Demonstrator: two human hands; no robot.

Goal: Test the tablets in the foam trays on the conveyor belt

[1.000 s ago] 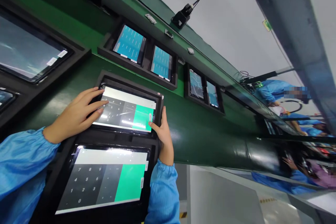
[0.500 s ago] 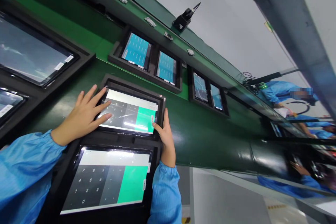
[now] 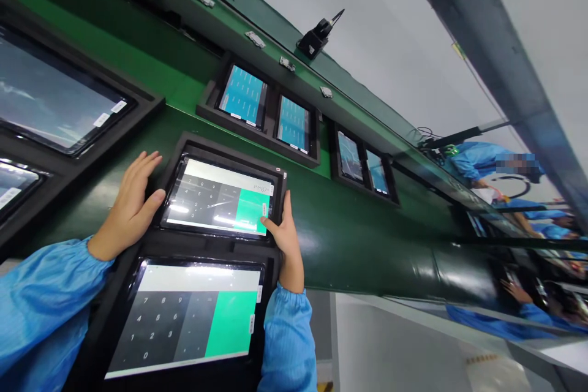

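My right grip (image 3: 285, 234) straddles the side of a black tray (image 3: 225, 155), thumb on the glass of the tablet (image 3: 209, 199), forefinger along the outer wall; it is closed on the tray's side, though how hard it bears I cannot tell. My left grip (image 3: 128, 211) is open at the opposite side with nothing in it, its thumb at or just above the rim. The tablet lies screen up in the farther recess, a calculator lit, its displayed characters too small to read; the tray rests on a green surface (image 3: 349, 239).

The likeliest trouble sits under my right thumb: a heavier touch on the green area could enter a stray press, and a slip could rub the white label (image 3: 264, 209) just beside it. A tug on that side could swing the tray, my open left giving little counterhold, and the lower tablet (image 3: 188, 318) would travel too. A shove away from me could knock the second tray (image 3: 257, 135) near the far edge. My blue sleeve (image 3: 289, 337), just beside the lower tablet, could brush its glass.
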